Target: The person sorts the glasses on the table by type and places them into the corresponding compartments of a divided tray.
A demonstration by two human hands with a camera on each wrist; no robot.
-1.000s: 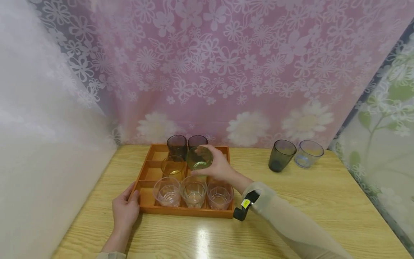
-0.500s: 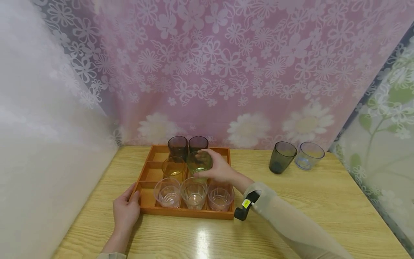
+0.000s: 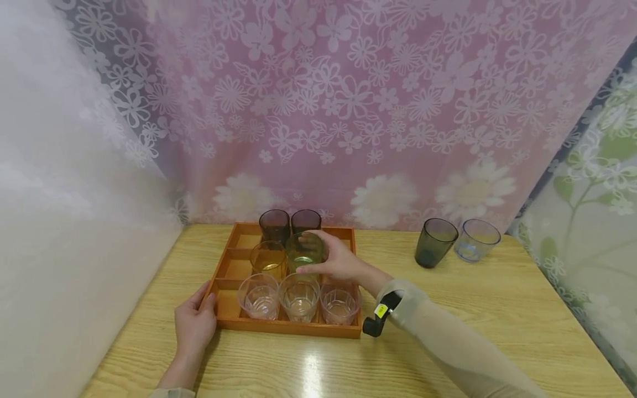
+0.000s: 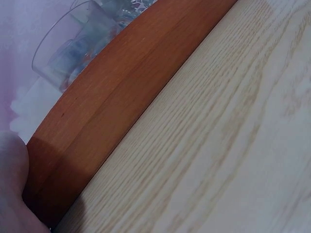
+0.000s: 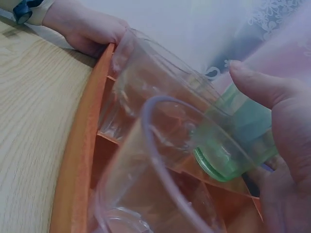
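Observation:
My right hand [image 3: 338, 258] grips a green-tinted cup [image 3: 304, 251] by its side, over the middle row of the wooden divided tray [image 3: 288, 327]. In the right wrist view the green cup [image 5: 228, 145] shows its base low among the dividers; whether it touches the tray floor I cannot tell. Just left of it stands an amber cup [image 3: 267, 258]. Along the front row are three clear cups, one of them a pinkish cup [image 3: 339, 304] at the right. Two dark cups, including this one [image 3: 274, 224], stand in the back row. My left hand [image 3: 196, 321] holds the tray's front left corner.
Right of the tray, a dark grey-green cup [image 3: 435, 243] and a pale blue-rimmed cup [image 3: 476, 240] stand side by side on the wooden table [image 3: 398, 365]. A floral curtain [image 3: 318, 110] hangs directly behind the table.
My right hand has lowered the green cup a little into the middle row and shifted it slightly left, beside the amber cup. The left hand keeps its hold on the tray.

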